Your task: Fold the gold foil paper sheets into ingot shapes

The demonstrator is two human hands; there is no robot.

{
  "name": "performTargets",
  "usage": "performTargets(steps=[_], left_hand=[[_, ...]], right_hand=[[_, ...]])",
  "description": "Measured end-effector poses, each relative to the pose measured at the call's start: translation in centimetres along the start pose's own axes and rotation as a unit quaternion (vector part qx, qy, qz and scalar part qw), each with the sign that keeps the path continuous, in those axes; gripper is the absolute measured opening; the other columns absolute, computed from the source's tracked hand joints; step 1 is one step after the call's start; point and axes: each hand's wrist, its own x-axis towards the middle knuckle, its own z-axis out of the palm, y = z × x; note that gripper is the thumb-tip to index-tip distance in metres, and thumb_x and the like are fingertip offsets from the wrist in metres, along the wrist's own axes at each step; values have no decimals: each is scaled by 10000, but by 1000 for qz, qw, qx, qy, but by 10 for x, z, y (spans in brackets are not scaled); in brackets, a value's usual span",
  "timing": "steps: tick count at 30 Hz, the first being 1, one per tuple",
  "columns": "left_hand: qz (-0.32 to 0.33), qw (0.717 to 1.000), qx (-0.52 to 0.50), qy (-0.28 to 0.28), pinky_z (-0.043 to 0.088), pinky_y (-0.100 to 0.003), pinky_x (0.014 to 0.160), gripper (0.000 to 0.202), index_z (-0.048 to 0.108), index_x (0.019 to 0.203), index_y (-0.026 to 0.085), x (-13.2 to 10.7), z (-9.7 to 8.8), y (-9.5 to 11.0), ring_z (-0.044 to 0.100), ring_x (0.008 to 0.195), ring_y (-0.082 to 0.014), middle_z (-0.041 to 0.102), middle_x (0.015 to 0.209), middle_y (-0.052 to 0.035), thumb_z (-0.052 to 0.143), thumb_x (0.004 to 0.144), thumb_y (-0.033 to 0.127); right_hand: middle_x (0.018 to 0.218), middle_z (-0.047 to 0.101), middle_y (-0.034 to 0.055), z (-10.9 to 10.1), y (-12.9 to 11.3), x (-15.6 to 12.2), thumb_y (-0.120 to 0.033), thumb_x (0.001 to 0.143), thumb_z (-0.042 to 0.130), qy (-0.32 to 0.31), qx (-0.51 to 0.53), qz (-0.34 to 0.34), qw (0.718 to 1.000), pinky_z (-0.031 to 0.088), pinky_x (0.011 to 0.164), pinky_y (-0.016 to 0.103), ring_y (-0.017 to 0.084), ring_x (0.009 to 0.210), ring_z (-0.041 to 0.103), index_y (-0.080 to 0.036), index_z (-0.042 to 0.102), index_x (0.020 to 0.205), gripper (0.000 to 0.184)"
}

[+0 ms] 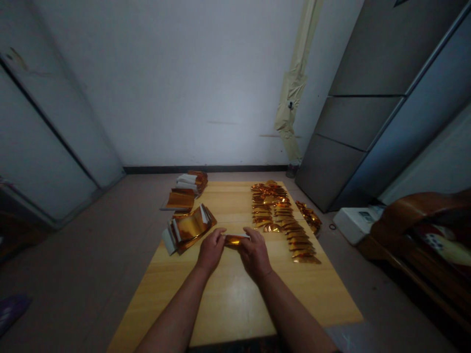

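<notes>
Presumably for even control, left hand and right hand clamp fingers on opposite ends of one foil strip, between loose sheets and shaped pieces.

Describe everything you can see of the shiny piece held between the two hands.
The shiny piece is narrow, glossy gold-orange like foil, with a whitish strip along its far side. It looks bent or folded and is held crosswise over the wooden table; whether they touch is unclear. The left hand grips its left end, the right hand its right end.
</notes>
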Motion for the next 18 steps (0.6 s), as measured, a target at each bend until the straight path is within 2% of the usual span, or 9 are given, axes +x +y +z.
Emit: performTargets(steps=[5,11,13,16,18], left_hand=[[-10,1000,12,8,474,-304,763,309,623,1100,206,0,0,0,638,810,-182,687,846,-22,446,864,298],[-5,999,39,18,450,-279,713,163,584,969,221,-1,1,3,620,771,-170,656,800,5,499,834,256],[-5,998,55,26,433,-264,684,90,558,898,224,-2,1,4,607,744,-161,639,778,16,509,828,251],[-3,997,67,32,407,-247,652,41,531,848,224,-3,1,5,586,709,-147,615,747,28,504,833,250],[-11,997,62,32,399,-243,640,40,529,840,222,-3,1,6,577,692,-142,609,736,32,503,833,252]], right_hand=[[1222,573,79,-6,-5,2,-131,799,628,-8,-1,-8,1000,380,911,374,238,1076,482,-213,672,788,94],[906,614,47,-9,-10,4,-105,789,580,-62,10,-14,998,358,838,352,200,875,484,-199,648,802,117],[938,616,51,-8,-10,3,-96,778,575,-68,10,-13,998,353,860,360,203,897,484,-202,656,816,139],[1119,586,63,-8,-9,3,-107,766,608,-44,4,4,999,344,911,382,227,1014,472,-220,679,828,147],[1171,562,63,-9,-10,4,-125,771,639,-31,-4,7,999,342,925,387,237,1054,462,-226,686,795,114]])
